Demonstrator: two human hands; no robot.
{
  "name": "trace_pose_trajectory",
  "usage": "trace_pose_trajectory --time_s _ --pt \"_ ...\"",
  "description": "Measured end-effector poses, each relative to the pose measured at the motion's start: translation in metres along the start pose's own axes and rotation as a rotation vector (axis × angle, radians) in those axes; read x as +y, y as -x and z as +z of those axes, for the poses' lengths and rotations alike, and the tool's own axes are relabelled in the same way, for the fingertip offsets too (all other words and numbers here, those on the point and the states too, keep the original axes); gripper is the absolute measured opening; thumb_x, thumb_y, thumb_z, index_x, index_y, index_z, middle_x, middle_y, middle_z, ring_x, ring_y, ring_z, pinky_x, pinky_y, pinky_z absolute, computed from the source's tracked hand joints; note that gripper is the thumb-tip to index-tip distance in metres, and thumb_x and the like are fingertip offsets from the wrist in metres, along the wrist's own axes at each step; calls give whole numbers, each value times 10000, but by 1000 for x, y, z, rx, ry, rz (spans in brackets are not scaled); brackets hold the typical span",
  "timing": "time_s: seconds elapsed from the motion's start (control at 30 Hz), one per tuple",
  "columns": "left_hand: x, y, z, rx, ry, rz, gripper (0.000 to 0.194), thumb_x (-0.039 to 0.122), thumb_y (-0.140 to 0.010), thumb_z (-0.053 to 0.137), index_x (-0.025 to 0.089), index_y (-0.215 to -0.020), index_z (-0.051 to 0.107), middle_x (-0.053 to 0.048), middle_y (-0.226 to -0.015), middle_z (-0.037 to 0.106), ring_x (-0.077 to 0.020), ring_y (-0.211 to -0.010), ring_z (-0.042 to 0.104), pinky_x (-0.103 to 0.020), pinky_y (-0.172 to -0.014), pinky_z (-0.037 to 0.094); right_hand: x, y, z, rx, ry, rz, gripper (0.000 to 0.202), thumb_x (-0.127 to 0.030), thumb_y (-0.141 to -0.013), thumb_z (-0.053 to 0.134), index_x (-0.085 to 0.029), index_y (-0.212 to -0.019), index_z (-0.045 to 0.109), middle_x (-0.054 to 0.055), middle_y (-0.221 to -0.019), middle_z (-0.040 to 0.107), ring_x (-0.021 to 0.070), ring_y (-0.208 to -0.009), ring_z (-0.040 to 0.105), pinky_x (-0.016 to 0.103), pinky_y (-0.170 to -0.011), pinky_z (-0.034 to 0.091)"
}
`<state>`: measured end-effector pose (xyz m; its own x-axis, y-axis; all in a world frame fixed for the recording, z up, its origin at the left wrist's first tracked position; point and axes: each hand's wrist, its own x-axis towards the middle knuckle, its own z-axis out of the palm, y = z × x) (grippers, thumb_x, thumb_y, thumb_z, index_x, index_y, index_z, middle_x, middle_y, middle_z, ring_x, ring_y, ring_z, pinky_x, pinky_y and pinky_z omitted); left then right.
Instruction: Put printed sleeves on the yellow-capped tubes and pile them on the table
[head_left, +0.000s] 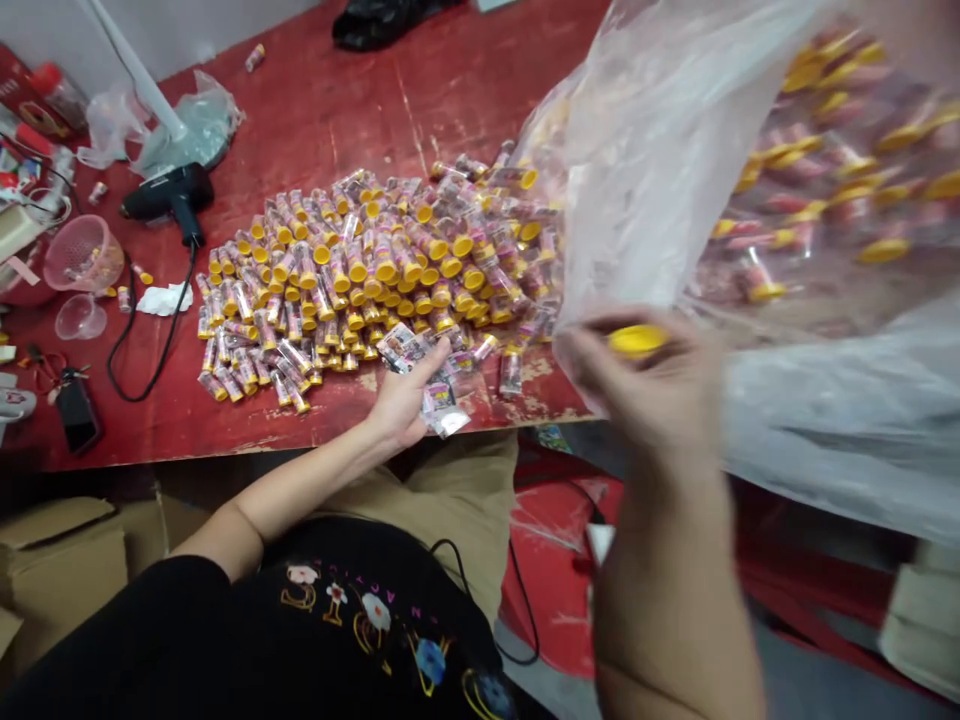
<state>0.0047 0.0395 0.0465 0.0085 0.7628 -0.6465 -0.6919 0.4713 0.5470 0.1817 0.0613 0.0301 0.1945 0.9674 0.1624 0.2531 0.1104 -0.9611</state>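
My left hand (pixel 401 405) is closed on several printed clear plastic sleeves (pixel 441 396) at the front edge of the table, thumb lying over them. My right hand (pixel 667 385), smeared by motion, grips a small tube by or near its yellow cap (pixel 637 341); the rest of the tube is hidden in the fingers. Just behind that hand hangs a large clear plastic bag (pixel 630 230) with many yellow-capped tubes inside. Beyond my left hand lies a wide heap of clear tubes (pixel 375 265) with pink labels and yellow caps.
On the red table (pixel 315 110) lie a black heat gun (pixel 172 195) with its cord, a pink basket (pixel 82 253), a clear cup (pixel 80 318) and a phone (pixel 77 410). A black bag (pixel 382 20) lies at the back. Cardboard boxes (pixel 67 560) stand below left.
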Motion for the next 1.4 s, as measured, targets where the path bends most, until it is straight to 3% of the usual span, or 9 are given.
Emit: trace_pose_trajectory --time_s 0.1,0.2,0.4,0.57,0.63,0.73,0.83,1.0,1.4 --pt "-3 4 4 -23 48 -2 52 169 -948 741 126 -935 714 -52 -868 780 -178 -841 775 -346 -870 644 -6 27 27 -70 -75 -6 311 -487 -751 880 -219 -857 764 51 -872 749 177 -808 696 332 -755 585" --pt "-1 10 0 -27 34 82 45 168 -970 709 131 -990 726 -40 -877 763 -157 -844 756 -304 -845 624 -7 39 44 -45 -184 49 269 -444 -789 830 -213 -852 707 8 -818 713 132 -682 634 276 -638 533" --pt "-1 23 -12 -45 -19 232 321 321 -794 932 136 -884 686 76 -658 532 -15 -504 404 -145 -474 349 -16 43 39 -11 -169 86 271 -420 -751 869 -209 -858 737 -27 -687 646 106 -583 531 257 -564 448" --pt "-11 33 -4 -93 -39 256 557 432 -638 1012 171 -752 533 128 -573 378 3 -473 278 -152 -438 202 -28 52 45 33 -141 55 374 -516 -768 889 -196 -755 695 -37 -632 600 83 -548 476 240 -534 396" --pt "-10 36 0 -81 -10 247 592 463 -633 1009 177 -739 502 128 -572 381 6 -469 275 -153 -438 191 -31 54 45 6 -263 93 446 -615 -810 841 -200 -772 683 -55 -600 524 77 -518 432 233 -501 367" --pt "-3 42 5 -65 60 187 640 414 -574 1043 184 -733 467 121 -598 407 9 -469 310 -147 -438 190 -36 56 37 -5 -569 101 479 -687 -833 797 -224 -926 723 -27 -767 602 111 -654 560 250 -601 496" --pt "4 47 8 -62 130 95 669 340 -527 1066 187 -741 451 116 -637 429 10 -476 351 -139 -441 204 -44 64 25 81 -670 30 401 -607 -857 821 -247 -1026 772 -8 -915 656 116 -795 615 267 -780 570" --pt "4 53 8 -82 153 -11 650 295 -562 1056 187 -744 441 115 -648 414 4 -490 373 -129 -442 212 -51 77 25 141 -731 -80 341 -512 -840 873 -289 -1083 787 -8 -921 659 116 -798 623 255 -772 571" --pt "4 51 6 -197 132 -136 524 277 -733 978 182 -776 464 97 -671 431 1 -487 354 -111 -424 218 -24 110 24 433 -199 -394 367 -186 -857 852 -275 -1206 781 45 -1119 778 243 -1017 775 366 -747 653"
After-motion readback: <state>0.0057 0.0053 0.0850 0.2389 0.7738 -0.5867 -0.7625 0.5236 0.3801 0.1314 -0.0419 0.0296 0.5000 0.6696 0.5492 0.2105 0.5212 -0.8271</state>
